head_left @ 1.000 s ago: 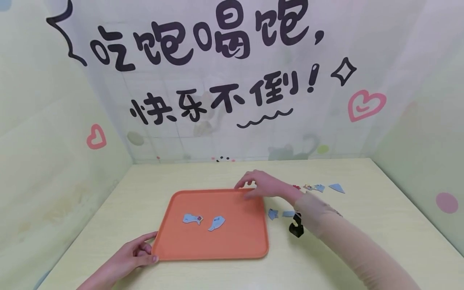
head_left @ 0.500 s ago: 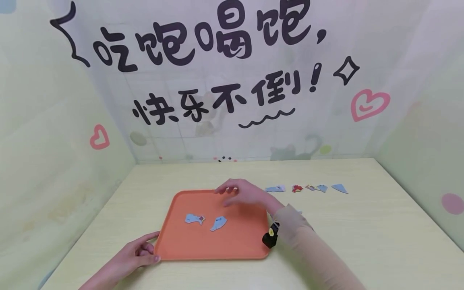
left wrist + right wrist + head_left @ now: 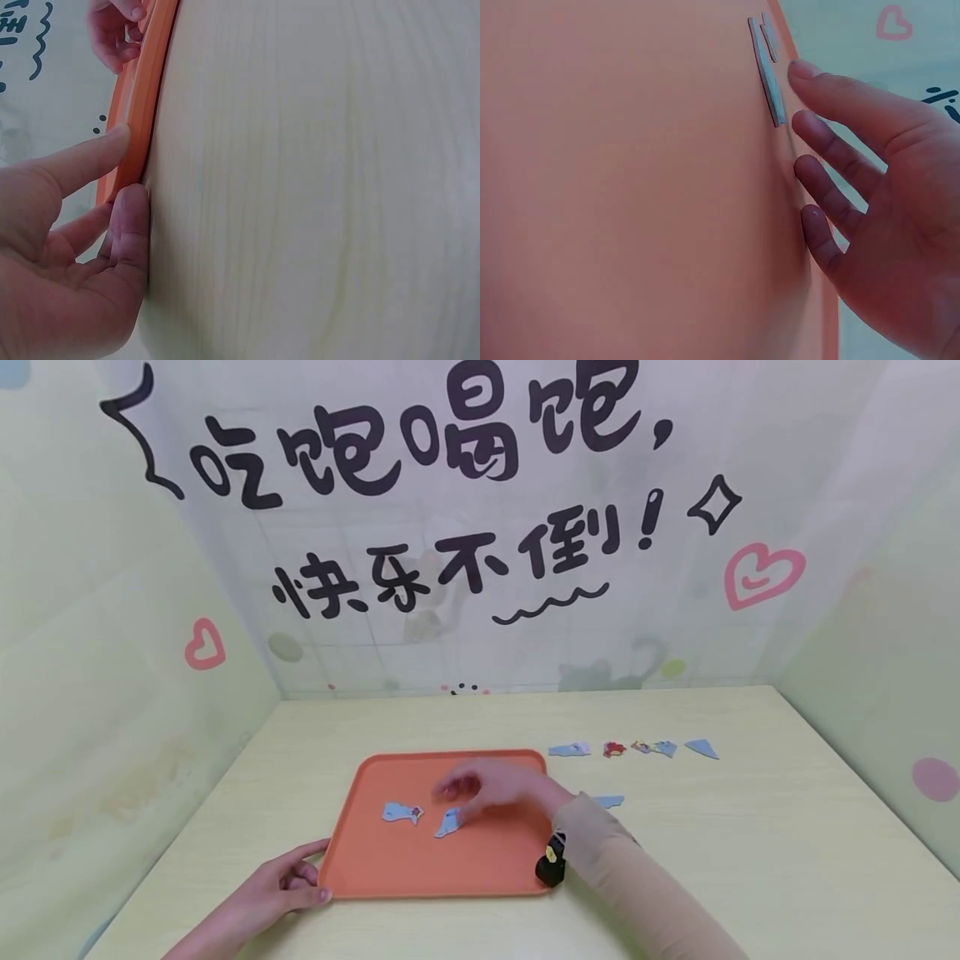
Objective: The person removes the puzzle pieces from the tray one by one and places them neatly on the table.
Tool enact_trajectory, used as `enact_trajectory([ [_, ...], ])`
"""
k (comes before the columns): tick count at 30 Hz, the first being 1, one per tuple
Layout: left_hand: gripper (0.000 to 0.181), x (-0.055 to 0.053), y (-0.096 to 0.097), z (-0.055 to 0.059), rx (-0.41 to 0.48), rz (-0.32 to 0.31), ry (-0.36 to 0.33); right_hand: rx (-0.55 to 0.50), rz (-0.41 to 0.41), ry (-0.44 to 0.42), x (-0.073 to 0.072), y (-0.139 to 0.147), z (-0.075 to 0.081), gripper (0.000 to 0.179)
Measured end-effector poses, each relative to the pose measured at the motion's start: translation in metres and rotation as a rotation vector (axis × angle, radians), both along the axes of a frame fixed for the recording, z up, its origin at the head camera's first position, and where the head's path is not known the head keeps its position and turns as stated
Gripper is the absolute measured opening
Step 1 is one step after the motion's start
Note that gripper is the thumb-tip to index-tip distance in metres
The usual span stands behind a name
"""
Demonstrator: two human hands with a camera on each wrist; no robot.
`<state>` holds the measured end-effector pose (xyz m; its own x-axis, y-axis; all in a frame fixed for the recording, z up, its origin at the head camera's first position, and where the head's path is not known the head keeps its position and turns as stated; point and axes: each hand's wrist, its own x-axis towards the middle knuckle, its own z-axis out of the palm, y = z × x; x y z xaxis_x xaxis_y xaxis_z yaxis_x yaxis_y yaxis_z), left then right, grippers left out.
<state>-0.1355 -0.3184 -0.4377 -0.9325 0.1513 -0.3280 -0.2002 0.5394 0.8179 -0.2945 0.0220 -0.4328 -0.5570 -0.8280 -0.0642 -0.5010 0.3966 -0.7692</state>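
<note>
An orange tray [image 3: 487,872] lies on the table. With thumb and index finger my left hand [image 3: 279,887] holds its near left corner; the left wrist view shows these fingers on the rim [image 3: 142,105]. Two light blue, irregular flat puzzle pieces lie on the tray: a left piece [image 3: 396,812] with a small coloured print, and a right piece [image 3: 446,825]. My right hand [image 3: 491,785] is low over the tray, its thumb overlapping the right piece in the head view. In the right wrist view its fingers are loosely bent, close beside the blue piece [image 3: 768,79], with nothing held.
Right of the tray, a blue piece [image 3: 609,801] lies partly behind the right sleeve [image 3: 600,827]. Farther back are a long blue piece [image 3: 570,749], a red piece [image 3: 614,749], printed pieces [image 3: 654,747] and a blue triangular piece [image 3: 702,748]. A printed backdrop [image 3: 420,660] stands behind.
My right hand has moved left and toward me, from the tray's far right edge to beside the right piece. The left hand stays on the corner; the tray and its pieces have not visibly shifted.
</note>
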Motion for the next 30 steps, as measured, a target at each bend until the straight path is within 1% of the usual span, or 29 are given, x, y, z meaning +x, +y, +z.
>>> enact_trajectory([
  [2, 0.087, -0.0002, 0.0000, 0.0000, -0.003, -0.002, 0.001, 0.011, 0.010, -0.028, 0.0013, -0.0005, -0.0001, 0.046],
  [4, 0.087, -0.0003, 0.0002, 0.0001, -0.004, -0.004, 0.002, 0.029, 0.019, -0.031, 0.0028, -0.0009, 0.0006, 0.046],
  [8, 0.086, -0.0003, 0.0005, 0.0002, 0.006, -0.010, 0.006, 0.063, 0.033, 0.015, 0.0042, -0.0021, -0.0009, 0.044],
  [12, 0.086, 0.0003, -0.0001, -0.0003, 0.012, -0.012, 0.013, 0.049, 0.037, -0.003, 0.0056, -0.0036, -0.0012, 0.040],
  [16, 0.086, 0.0003, -0.0009, -0.0010, 0.015, -0.014, 0.022, 0.039, 0.033, -0.028, 0.0070, -0.0050, 0.0000, 0.032],
  [19, 0.086, 0.0004, -0.0012, -0.0012, 0.011, -0.013, 0.019, 0.047, 0.035, -0.018, 0.0077, -0.0062, 0.0008, 0.028],
  [22, 0.086, -0.0002, -0.0009, -0.0013, 0.002, -0.010, 0.011, 0.058, 0.053, 0.024, 0.0083, -0.0068, 0.0015, 0.025],
  [27, 0.086, -0.0009, -0.0001, -0.0012, -0.003, -0.003, 0.008, 0.113, 0.079, 0.168, 0.0096, -0.0079, 0.0053, 0.021],
  [30, 0.086, -0.0012, 0.0000, -0.0006, -0.005, 0.000, 0.003, 0.137, 0.075, 0.205, 0.0107, -0.0073, 0.0079, 0.021],
])
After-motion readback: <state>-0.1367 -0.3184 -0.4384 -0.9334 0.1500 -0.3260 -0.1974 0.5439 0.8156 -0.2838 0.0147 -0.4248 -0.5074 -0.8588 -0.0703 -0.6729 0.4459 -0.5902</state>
